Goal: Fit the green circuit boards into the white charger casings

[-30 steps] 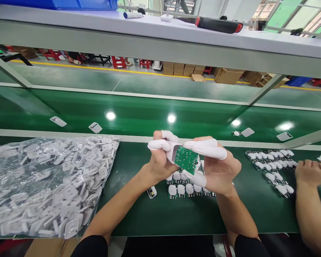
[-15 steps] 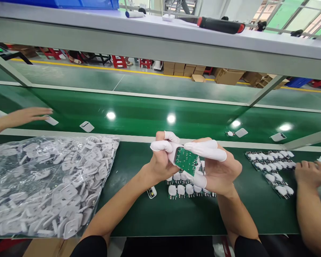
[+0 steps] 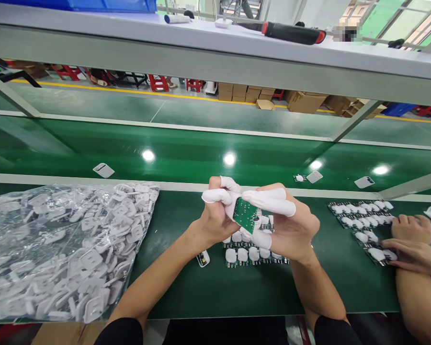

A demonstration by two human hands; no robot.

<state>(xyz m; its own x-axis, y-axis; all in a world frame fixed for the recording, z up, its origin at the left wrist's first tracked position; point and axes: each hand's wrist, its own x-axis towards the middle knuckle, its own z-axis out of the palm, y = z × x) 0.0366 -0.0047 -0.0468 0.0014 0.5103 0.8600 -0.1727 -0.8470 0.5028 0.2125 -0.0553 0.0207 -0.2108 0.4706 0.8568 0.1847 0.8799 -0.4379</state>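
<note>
My left hand [image 3: 215, 211] and my right hand [image 3: 290, 225] meet above the green bench, both with white finger cots. Between them sits a small green circuit board [image 3: 246, 214] pressed against a white plastic piece [image 3: 232, 206]. The left fingers curl round the white piece, and the right thumb and forefinger pinch the board. Directly under my hands lies a panel of boards with white parts [image 3: 249, 253].
A clear bag of white plug covers [image 3: 64, 249] fills the left of the bench. A small white part [image 3: 203, 259] lies by my left forearm. Another person's hands [image 3: 411, 239] rest on board panels [image 3: 362, 220] at right. White pieces ride the green conveyor [image 3: 187, 153] behind.
The board has tilted slightly in my grip. The pieces on the conveyor have drifted left. A hand at far left has withdrawn. The person at right now has both hands on the panels.
</note>
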